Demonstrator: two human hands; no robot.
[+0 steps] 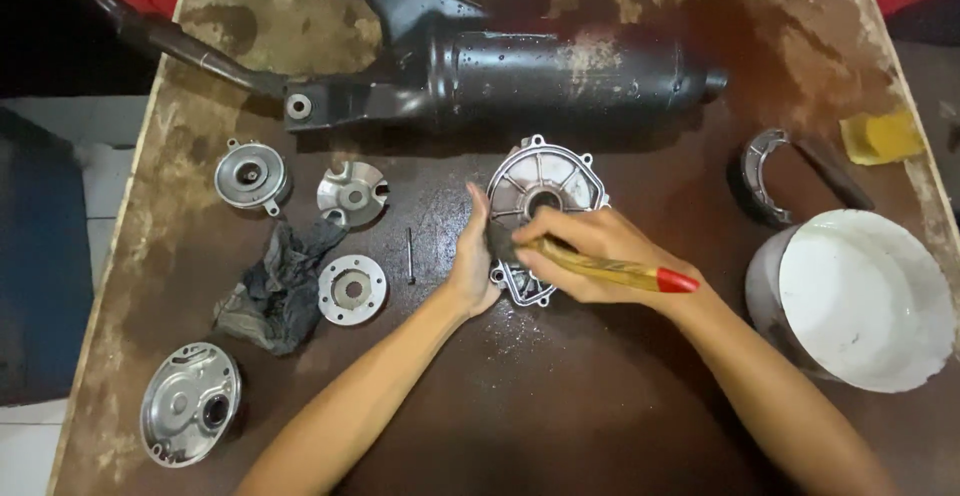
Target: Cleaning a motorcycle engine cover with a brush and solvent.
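- Wooden-handled brush (pixel 600 268) with a red tip sits gripped in our right hand (pixel 590 256), its dark bristles against the metal cover (pixel 545 191).
- Our left hand (pixel 470 266) closes on the cover's left edge, steadying it at the table's centre.
- We judge the cleaning is midway: the cover looks wet, and four smaller metal parts lie apart to the left beside a dark rag (pixel 275 286).
- We see a black exhaust muffler (pixel 500 76) lying behind and a white bucket (pixel 860 296) to the right.
- We work on a stained, wet brown table (pixel 600 426); pale floor shows at the left.
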